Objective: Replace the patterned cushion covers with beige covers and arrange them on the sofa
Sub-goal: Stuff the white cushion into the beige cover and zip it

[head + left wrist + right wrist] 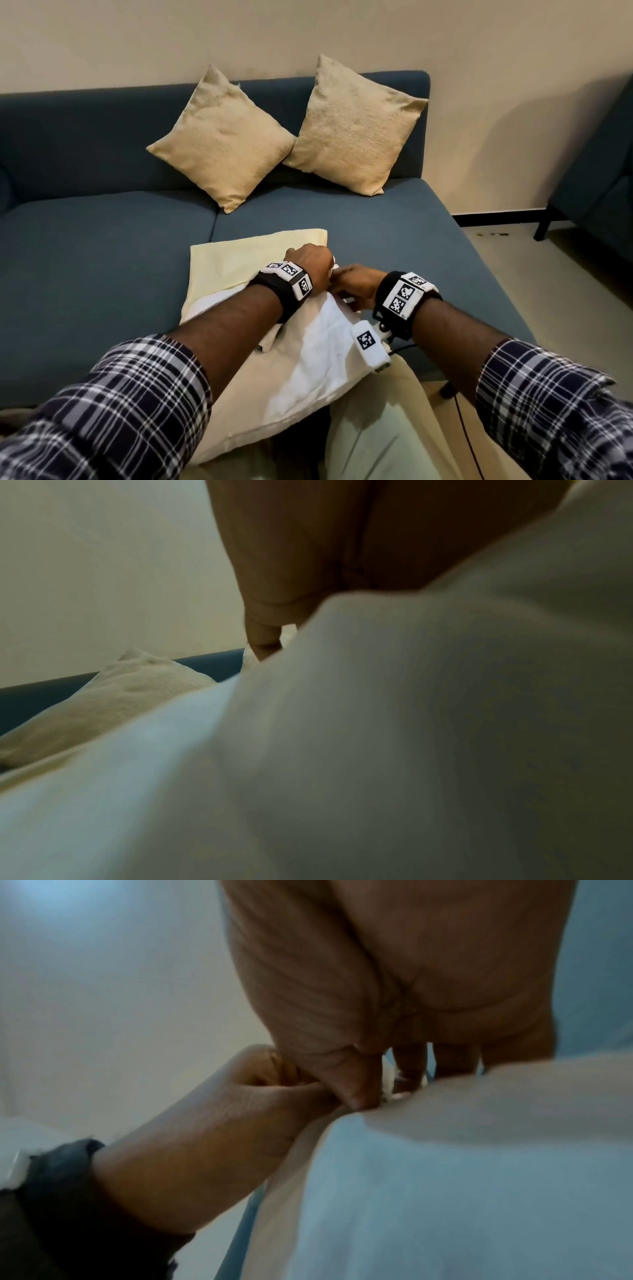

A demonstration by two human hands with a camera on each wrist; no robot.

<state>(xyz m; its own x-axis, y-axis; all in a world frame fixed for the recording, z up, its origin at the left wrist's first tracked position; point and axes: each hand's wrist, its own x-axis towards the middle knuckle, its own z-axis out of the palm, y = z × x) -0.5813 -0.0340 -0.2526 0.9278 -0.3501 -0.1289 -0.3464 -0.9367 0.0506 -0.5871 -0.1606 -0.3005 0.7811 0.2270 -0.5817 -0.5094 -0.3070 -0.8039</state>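
Soft white cushion insert (318,346) going into its limp pale beige fabric cover (239,260)

At six o'clock on the blue sofa (102,246), our left hand (308,262) and right hand (356,284) seemingly pinch the light, floppy cover's opening; we should grip its edge.

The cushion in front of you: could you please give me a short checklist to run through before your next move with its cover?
1. Left hand grips the cover edge: ok, fingers curled on the fabric.
2. Right hand pinches the same edge: ok, thumb pressed on the cloth.
3. White insert fully inside the cover: not ok, much of it shows.
4. Insert supported: ok, resting on the sofa seat and the lap.
5. Zip or closure state: cannot tell, hidden by the hands.
6. Two beige cushions against the backrest: ok.
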